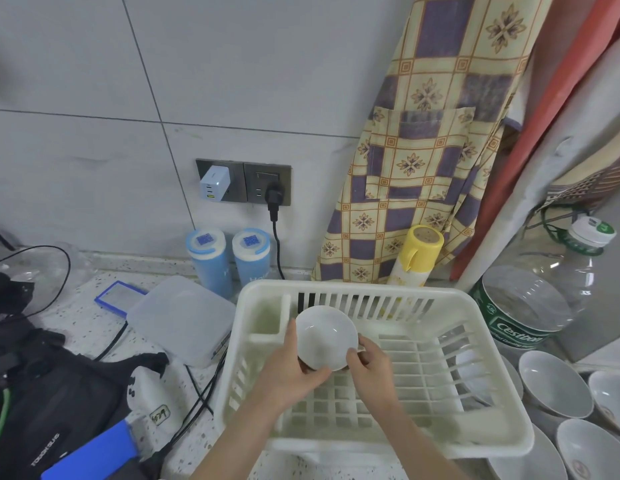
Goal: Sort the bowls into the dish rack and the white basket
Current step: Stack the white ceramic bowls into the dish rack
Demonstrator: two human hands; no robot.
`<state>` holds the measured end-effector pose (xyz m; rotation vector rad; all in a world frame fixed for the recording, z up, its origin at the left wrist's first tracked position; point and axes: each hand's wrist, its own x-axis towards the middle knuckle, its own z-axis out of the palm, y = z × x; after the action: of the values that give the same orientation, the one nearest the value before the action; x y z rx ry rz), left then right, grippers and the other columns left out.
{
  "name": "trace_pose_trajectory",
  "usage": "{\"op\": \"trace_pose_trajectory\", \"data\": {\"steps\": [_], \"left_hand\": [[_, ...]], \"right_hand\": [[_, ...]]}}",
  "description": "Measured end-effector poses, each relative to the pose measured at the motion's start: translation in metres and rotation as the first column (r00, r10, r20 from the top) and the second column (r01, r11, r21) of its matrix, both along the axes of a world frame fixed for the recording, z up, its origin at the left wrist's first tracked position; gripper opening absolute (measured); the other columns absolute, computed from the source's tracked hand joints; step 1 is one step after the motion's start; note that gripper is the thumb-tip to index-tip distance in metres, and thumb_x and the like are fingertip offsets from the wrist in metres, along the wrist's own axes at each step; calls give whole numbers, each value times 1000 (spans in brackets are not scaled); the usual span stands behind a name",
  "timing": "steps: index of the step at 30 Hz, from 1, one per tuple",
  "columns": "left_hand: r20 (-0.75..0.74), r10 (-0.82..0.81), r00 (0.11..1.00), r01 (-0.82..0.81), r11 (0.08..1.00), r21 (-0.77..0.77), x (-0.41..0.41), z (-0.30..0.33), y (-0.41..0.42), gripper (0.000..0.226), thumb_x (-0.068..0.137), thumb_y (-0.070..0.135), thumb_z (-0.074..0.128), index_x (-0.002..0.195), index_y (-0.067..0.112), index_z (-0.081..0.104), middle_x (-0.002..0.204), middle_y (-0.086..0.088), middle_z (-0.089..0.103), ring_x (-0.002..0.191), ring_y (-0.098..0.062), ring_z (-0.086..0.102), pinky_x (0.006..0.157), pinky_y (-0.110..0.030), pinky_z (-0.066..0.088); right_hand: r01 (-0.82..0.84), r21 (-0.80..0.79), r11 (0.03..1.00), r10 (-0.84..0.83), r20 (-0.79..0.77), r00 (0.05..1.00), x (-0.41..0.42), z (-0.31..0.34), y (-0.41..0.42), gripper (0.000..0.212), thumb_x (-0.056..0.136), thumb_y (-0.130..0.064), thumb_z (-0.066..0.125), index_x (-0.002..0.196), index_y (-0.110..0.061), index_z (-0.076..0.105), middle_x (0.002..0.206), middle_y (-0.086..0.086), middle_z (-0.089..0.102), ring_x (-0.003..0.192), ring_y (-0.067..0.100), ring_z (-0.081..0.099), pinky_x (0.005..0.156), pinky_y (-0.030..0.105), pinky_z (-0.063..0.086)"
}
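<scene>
Both hands are on one white bowl [325,336], tilted over the far-left part of the white basket [502,441]; left hand [288,372] grips its near-left rim; right hand [369,365] pinches its right edge; more bowls [552,384] sit right of it.

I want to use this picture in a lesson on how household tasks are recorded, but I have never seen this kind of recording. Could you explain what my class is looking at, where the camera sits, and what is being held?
There is no machine here: a person works with two bare hands, and the one picture comes from a wide-angle camera worn on their head, looking forward and down. That is why both forearms reach in from the bottom edge.

The left hand and the right hand together hold a small white bowl, tilted, over the white dish rack on a speckled counter.

More bowls wait to the right of the rack. Behind it stand a yellow bottle and two blue canisters; a clear lidded box lies to its left.
</scene>
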<state>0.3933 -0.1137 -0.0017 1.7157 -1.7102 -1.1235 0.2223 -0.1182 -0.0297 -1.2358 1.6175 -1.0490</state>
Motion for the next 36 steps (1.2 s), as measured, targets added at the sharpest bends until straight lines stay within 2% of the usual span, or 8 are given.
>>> {"op": "trace_pose_trajectory", "data": {"steps": [3, 6, 11, 16, 23, 28, 32, 36], "left_hand": [[23, 1, 1000, -2, 999, 45, 1, -6, -3, 113, 76, 54, 72, 156, 30, -4, 121, 22, 50, 96, 5, 48, 66, -5, 36], [57, 13, 998, -17, 997, 71, 2, -10, -6, 110, 77, 55, 71, 156, 29, -1, 140, 12, 49, 108, -3, 46, 81, -16, 37], [117, -8, 993, -1, 997, 75, 0, -13, -9, 107, 80, 53, 69, 157, 26, -1, 140, 8, 51, 120, -12, 53, 84, -19, 38], [202, -37, 979, 24, 998, 64, -1, -8, -10, 105, 82, 55, 65, 156, 25, -3, 129, 8, 59, 98, -7, 58, 76, -22, 45], [222, -35, 974, 20, 997, 71, -2, -2, -12, 103, 83, 52, 66, 156, 25, 0, 132, 6, 58, 105, -13, 64, 89, -36, 53], [227, -39, 973, 23, 997, 70, -2, 3, -12, 97, 84, 47, 66, 155, 22, 5, 125, 3, 62, 101, -14, 64, 86, -33, 53], [229, 14, 973, -18, 1000, 16, 2, 13, -9, 63, 93, 44, 58, 148, 21, 35, 103, -3, 67, 95, -20, 65, 88, -35, 52], [37, 120, 992, -119, 992, -37, 5, 28, 4, 38, 96, 35, 55, 132, 22, 57, 75, -1, 69, 63, -4, 65, 59, -24, 44]], "right_hand": [[-5, 16, 1000, 5, -18, 1000, 0, -2, -2, 27, 92, -11, 54, 110, -28, 65, 43, -8, 38, 40, 6, 30, 41, 16, 28], [-5, 31, 1000, 6, -31, 1000, 0, -4, -5, 24, 93, -15, 55, 112, -23, 66, 43, -7, 39, 39, 7, 30, 42, 17, 29], [-4, 57, 998, 7, -49, 999, -1, -8, -6, 31, 94, -18, 56, 124, -21, 61, 43, -8, 41, 38, 6, 33, 42, 16, 32], [0, 111, 994, 5, -42, 999, -1, -9, -7, 37, 94, -24, 57, 131, -23, 55, 74, 23, 67, 40, 4, 40, 44, 17, 38], [-26, 172, 985, 34, -48, 998, 1, -5, -9, 42, 93, -34, 57, 134, -26, 51, 76, 8, 73, 47, -1, 55, 53, 21, 43], [-65, 227, 972, 75, -36, 997, -2, 12, -5, 47, 95, -33, 52, 141, -23, 45, 78, -3, 72, 52, -1, 52, 62, 23, 45], [-39, 197, 980, 37, 14, 999, -9, 36, 17, 45, 95, -20, 51, 140, -21, 45, 82, -5, 73, 64, 8, 54, 66, 26, 47], [-97, 182, 978, 77, 115, 990, -27, 64, 58, 30, 95, -15, 50, 122, -22, 61, 84, -3, 74, 46, -4, 48, 50, 14, 39]]}}
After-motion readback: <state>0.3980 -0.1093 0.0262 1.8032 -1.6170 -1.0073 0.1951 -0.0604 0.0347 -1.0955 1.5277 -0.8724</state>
